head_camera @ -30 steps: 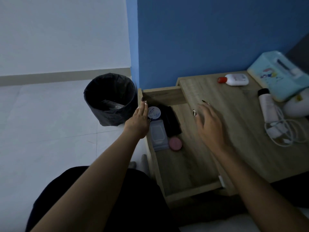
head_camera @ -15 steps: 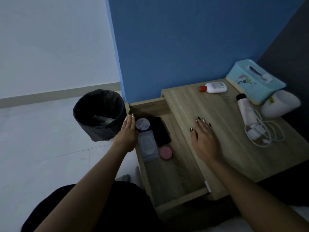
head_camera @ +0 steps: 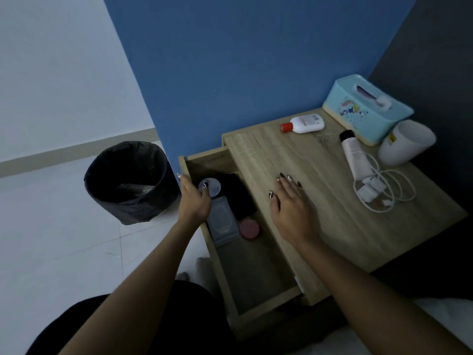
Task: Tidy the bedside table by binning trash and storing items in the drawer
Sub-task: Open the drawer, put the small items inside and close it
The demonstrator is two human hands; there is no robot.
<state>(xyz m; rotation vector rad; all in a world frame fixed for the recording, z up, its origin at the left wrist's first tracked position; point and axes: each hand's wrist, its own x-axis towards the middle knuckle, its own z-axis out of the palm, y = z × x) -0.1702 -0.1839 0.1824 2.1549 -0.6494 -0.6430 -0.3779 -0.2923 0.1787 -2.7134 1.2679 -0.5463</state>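
Note:
The wooden bedside table [head_camera: 320,226] has its drawer [head_camera: 256,285] pulled out to the left. Inside the drawer lie a round white tin [head_camera: 211,186], a wipes pack [head_camera: 223,225], a black item [head_camera: 239,197] and a pink round case [head_camera: 249,228]. My left hand [head_camera: 194,201] grips the drawer's front wall, thumb inside by the tin. My right hand [head_camera: 291,208] lies flat on the tabletop with fingers spread, holding nothing. A black-lined bin [head_camera: 130,180] stands on the floor to the left.
On the tabletop are a white bottle with a red cap [head_camera: 304,123], a pale tube [head_camera: 354,155], a white cable with charger [head_camera: 381,193], a light-blue tissue box [head_camera: 366,108] and a white cup-shaped object [head_camera: 407,142]. A blue wall is behind.
The view has swung and pulled back, showing more of the wall and table. Both hands stay where they were, on the drawer front and on the tabletop.

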